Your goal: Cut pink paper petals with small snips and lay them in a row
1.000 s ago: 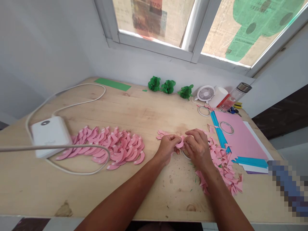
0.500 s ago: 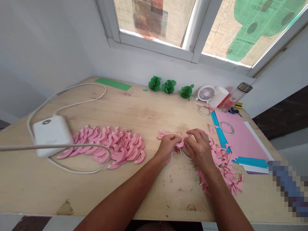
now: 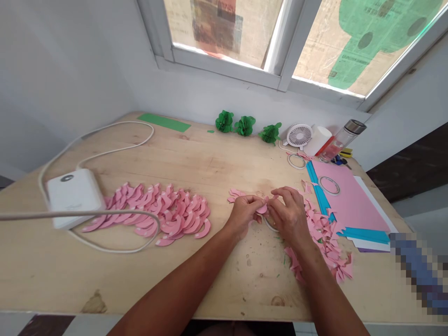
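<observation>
My left hand (image 3: 245,212) pinches a small curved pink paper piece (image 3: 262,208) between thumb and forefinger, just above the table. From the other side, my right hand (image 3: 286,212) has its thumb and forefinger closed at the edge of this piece, its other fingers raised and bent. The exact contact of the right fingertips is partly hidden. Below the right hand lies a thin ring like a tape roll (image 3: 270,225), half covered. To the left spreads a pile of pink paper crescents (image 3: 168,212), several with small whitish patches at their ends.
Pink paper scraps (image 3: 327,238) lie beside my right forearm. Farther right are pink sheets (image 3: 353,200) with a tape ring (image 3: 329,185). A white power bank (image 3: 75,196) with a looping cable sits left. Green paper shapes (image 3: 245,126), a small fan (image 3: 299,135) and a bottle (image 3: 343,140) stand behind.
</observation>
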A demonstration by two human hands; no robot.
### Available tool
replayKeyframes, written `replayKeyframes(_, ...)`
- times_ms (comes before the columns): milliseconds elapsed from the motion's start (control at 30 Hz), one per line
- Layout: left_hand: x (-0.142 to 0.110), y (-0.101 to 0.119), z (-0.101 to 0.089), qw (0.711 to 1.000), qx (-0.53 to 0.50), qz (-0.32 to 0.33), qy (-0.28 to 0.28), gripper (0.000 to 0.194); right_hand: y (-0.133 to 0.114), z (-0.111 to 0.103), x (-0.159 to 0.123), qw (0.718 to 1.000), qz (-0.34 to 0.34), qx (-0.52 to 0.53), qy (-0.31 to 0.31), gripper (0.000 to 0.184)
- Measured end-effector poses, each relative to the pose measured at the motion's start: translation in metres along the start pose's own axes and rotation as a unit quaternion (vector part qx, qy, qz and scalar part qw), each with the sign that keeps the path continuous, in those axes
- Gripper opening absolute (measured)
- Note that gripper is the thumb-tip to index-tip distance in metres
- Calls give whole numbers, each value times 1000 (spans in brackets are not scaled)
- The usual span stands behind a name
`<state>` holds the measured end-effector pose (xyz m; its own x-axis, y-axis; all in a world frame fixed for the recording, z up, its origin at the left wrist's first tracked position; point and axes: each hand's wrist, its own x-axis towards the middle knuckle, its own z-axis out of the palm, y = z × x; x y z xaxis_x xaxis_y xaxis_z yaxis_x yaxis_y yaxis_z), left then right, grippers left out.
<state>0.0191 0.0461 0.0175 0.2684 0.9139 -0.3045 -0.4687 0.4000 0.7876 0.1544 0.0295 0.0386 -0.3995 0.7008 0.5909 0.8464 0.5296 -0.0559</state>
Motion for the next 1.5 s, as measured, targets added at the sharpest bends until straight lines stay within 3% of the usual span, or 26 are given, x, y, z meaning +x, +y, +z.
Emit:
replayKeyframes(667,1,-2,2,999,20,32,22,18,-1,3,-2,998,34,42,26,9)
replayKeyframes(933,2,-3,2,998,20,43,29,18,-1,2,-4,992,84,77,53,9)
replayKeyframes(1167,1,-2,3,998,-2,46,32,20,0,4,-7,987,117,104,38,11)
replayKeyframes(1500,2,-2,2,997,15,73,10,24,-7,7,-6,945,227,234,-3,14)
